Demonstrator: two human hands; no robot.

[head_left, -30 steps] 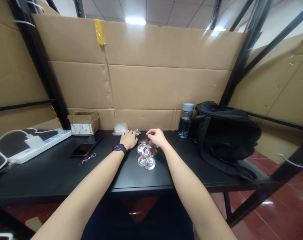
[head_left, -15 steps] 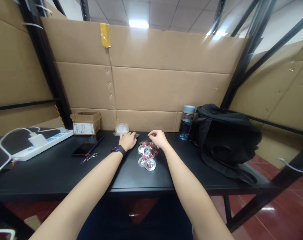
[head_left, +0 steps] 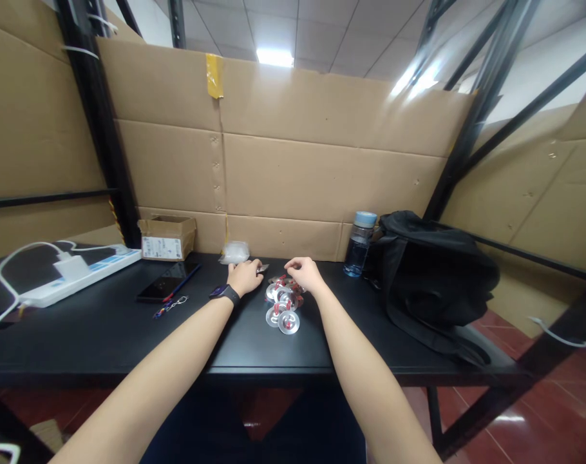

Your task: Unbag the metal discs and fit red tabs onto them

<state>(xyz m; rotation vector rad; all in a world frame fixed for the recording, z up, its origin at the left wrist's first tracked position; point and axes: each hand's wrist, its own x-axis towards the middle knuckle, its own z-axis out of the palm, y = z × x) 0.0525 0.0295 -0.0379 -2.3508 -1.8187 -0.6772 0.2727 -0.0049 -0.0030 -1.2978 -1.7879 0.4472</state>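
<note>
My left hand (head_left: pixel 245 278), wearing a dark watch (head_left: pixel 224 294) on its wrist, rests low over the black table with its fingers curled. At its fingertips shows the edge of a small shiny metal piece (head_left: pixel 263 268); most of it is hidden. To the right lies a heap of round silvery metal discs (head_left: pixel 288 321) with red bits on them, several overlapping. My right hand (head_left: pixel 306 275) is at the back right edge of that heap, thumb and index finger close together in a pinch. Whatever might be between those fingers is too small to make out.
A clear plastic bag (head_left: pixel 236 252) and an open cardboard box (head_left: pixel 167 238) stand along the back. On the left are a phone (head_left: pixel 167 282), a keyring (head_left: pixel 171 307) and a power strip (head_left: pixel 87 277). A water bottle (head_left: pixel 359 248) and a black backpack (head_left: pixel 435 283) stand right.
The camera view has tilted slightly. The shiny piece at my left fingertips shows more plainly. My right hand stays by the discs, its pinch hardly changed.
</note>
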